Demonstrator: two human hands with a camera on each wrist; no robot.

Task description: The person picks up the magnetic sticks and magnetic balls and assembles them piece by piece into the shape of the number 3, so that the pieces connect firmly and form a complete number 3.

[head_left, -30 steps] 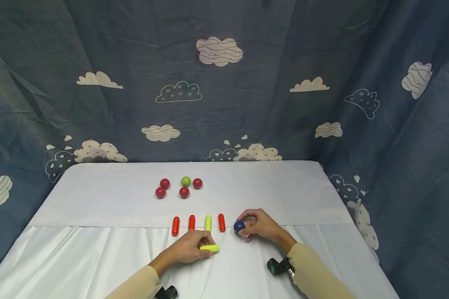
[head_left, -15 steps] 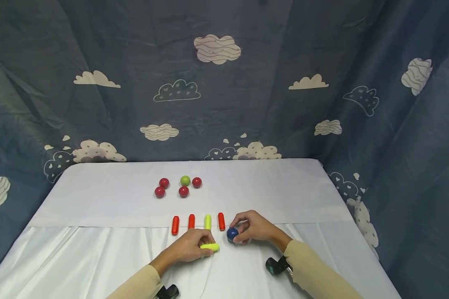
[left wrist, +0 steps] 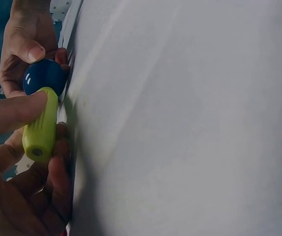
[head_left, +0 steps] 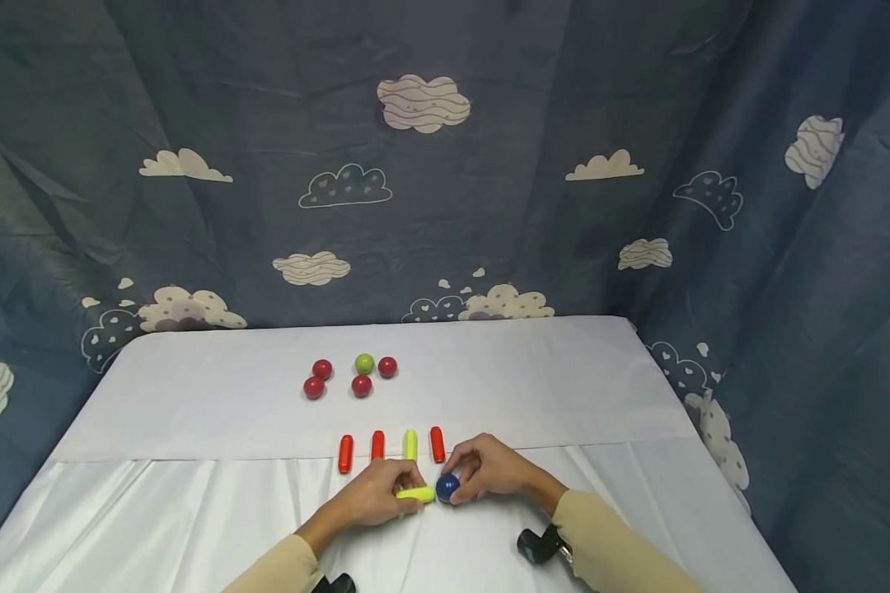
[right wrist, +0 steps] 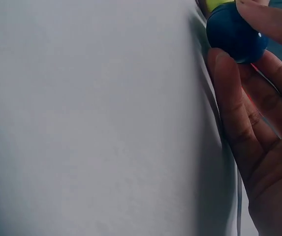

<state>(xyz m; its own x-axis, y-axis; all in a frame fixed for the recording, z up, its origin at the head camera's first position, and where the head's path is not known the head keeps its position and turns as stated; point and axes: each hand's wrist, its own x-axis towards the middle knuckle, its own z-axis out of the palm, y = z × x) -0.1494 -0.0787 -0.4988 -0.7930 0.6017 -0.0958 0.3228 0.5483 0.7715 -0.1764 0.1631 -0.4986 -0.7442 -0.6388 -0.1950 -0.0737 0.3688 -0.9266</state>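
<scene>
My left hand (head_left: 378, 492) pinches a short yellow-green plastic rod (head_left: 415, 494) with a hole in its near end, seen in the left wrist view. The thumb and fingers of my right hand (head_left: 493, 468) hold a glossy blue ball (head_left: 447, 487) low over the cloth. The ball sits at the rod's right end, and the two appear to touch in the left wrist view, where the ball (left wrist: 45, 77) lies just beyond the rod (left wrist: 41, 125). In the right wrist view the blue ball (right wrist: 234, 34) hides most of the rod.
Ahead of my hands lie red rods (head_left: 345, 454) and another yellow-green rod (head_left: 410, 443) in a row. Farther back on the white cloth (head_left: 549, 371) are several red balls (head_left: 361, 385) and one green ball (head_left: 364, 363). A cloud-patterned curtain (head_left: 504, 231) hangs behind.
My right hand has carried the blue ball left and toward me, up to the end of the yellow-green rod. The left hand has stayed almost still with the rod.
</scene>
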